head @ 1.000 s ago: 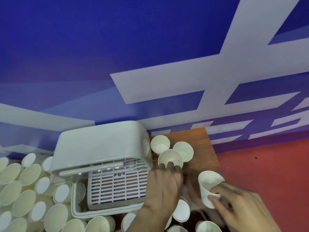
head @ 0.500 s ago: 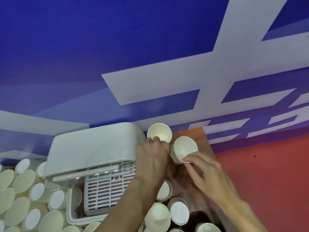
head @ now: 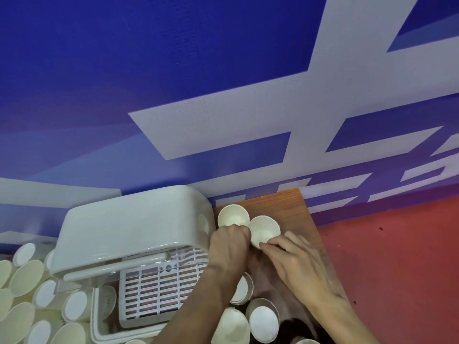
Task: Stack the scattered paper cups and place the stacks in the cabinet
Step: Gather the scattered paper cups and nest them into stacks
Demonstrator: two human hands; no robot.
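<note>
Two white paper cups stand mouth-up at the far end of the wooden table (head: 293, 207). My left hand (head: 229, 247) is closed on the near rim of the left cup (head: 233, 216). My right hand (head: 295, 259) pinches the near rim of the right cup (head: 263, 230), which tilts toward me. The two cups touch. The white cabinet (head: 129, 227) stands just left of my hands, its lid raised over a white slatted rack (head: 159, 291). Several more cups (head: 263, 324) lie on their sides below my arms.
Many loose paper cups (head: 24, 281) crowd the table left of the cabinet. A blue and white wall (head: 223, 95) rises right behind the table. The table's right edge drops to a red floor (head: 397, 269).
Both hands reached to the far end of the table. My right hand let go of its earlier cup and took the far right one; my left hand moved to the far left cup.
</note>
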